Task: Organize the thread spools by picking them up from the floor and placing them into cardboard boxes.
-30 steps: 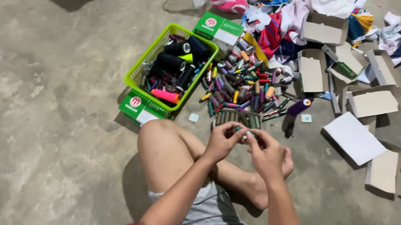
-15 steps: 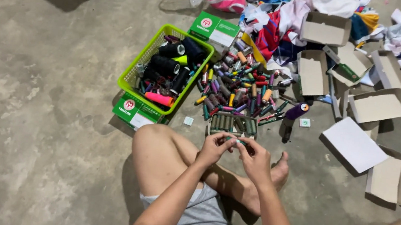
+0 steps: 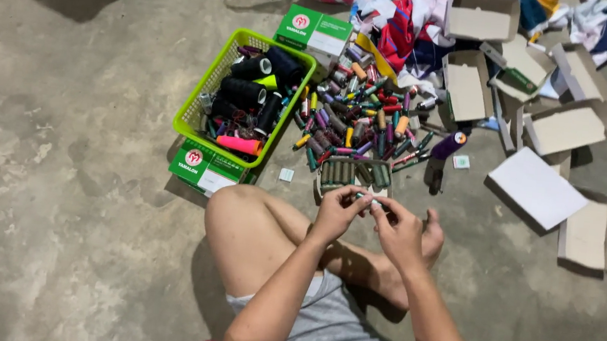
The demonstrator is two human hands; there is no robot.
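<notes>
Head view looks down on a person sitting cross-legged on a bare concrete floor (image 3: pixel 53 165), both hands meeting just above the crossed shins. The left hand (image 3: pixel 338 212) and the right hand (image 3: pixel 397 231) pinch between their fingertips one small pale object (image 3: pixel 369 199), too small to tell apart clearly; it sits at the point where the two grips meet, its long axis running roughly left to right from one hand to the other. Both grips are closed on it, thumbs and forefingers curled in, and neither hand is clearly nearer. Directly ahead of the fingertips, almost touching them in this view, lies a small flat open box holding a row of dull olive-green thread spools (image 3: pixel 352 174), the spools standing side by side with their long axes pointing away from the person. Beyond that box spreads a loose heap of small multicoloured thread spools (image 3: pixel 363 116). To the left of the heap stands a lime-green plastic basket (image 3: pixel 206 91) holding large black thread cones, nearer to the left hand. Open brown cardboard boxes (image 3: pixel 469 90) lie scattered well off to the right.
</notes>
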